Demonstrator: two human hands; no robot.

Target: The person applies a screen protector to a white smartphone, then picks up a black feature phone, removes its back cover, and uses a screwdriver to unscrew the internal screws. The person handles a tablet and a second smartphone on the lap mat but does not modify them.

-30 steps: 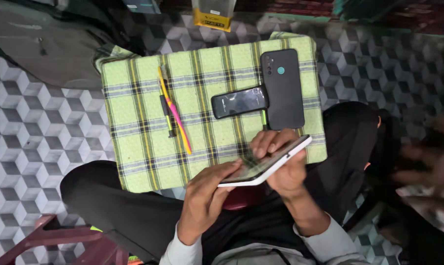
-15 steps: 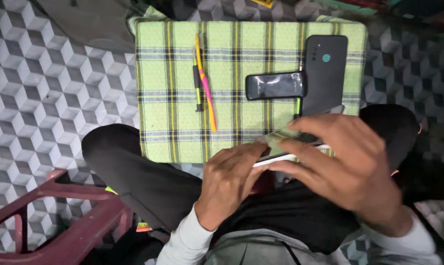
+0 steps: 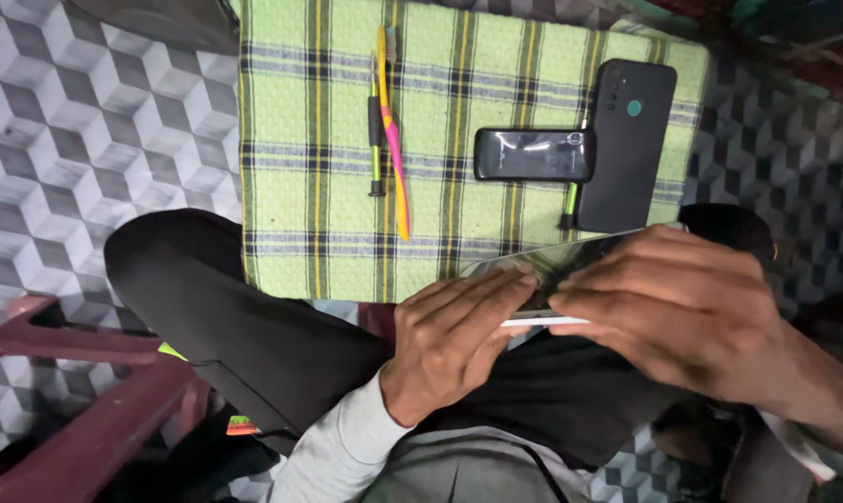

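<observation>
- Left hand [image 3: 449,349]: fingers stretched flat along the near edge of a white-edged phone [image 3: 557,265], fingertips pressing its side and glass face. Gripping it from the left.
- Right hand [image 3: 668,303]: curled over the phone's right half, fingers wrapped across the top, closed on it. Covers most of that end.
- White-edged phone: held between both hands, above the lap, just off the near edge of the cloth. Tilted, screen side up and reflective. White rim shows under the right fingers.
- Green plaid cloth [image 3: 291,186]: spread on the patterned floor in front of the knees, yellow and dark stripes.
- Small dark phone [image 3: 533,154]: lies flat on the cloth, crosswise, glossy face up, touching the bigger one on its right.
- Black phone [image 3: 626,144]: face down on the cloth, camera cluster and a teal dot visible, lengthwise, at the cloth's right side.
- Green-handled tool [image 3: 569,207]: thin, pokes out from under the small dark phone, beside the black phone.
- Yellow-and-pink tool [image 3: 395,140]: long, lies lengthwise on the cloth left of the phones.
- Dark-and-green tool [image 3: 376,140]: just beside the yellow-and-pink one, on its left, parallel, touching or nearly so.
- Dark trousers [image 3: 217,307]: person's leg crosses below the cloth.
- Maroon plastic chair [image 3: 86,419]: lower left corner, near the leg.
- Floor [image 3: 86,140]: grey cube-pattern tiles.
</observation>
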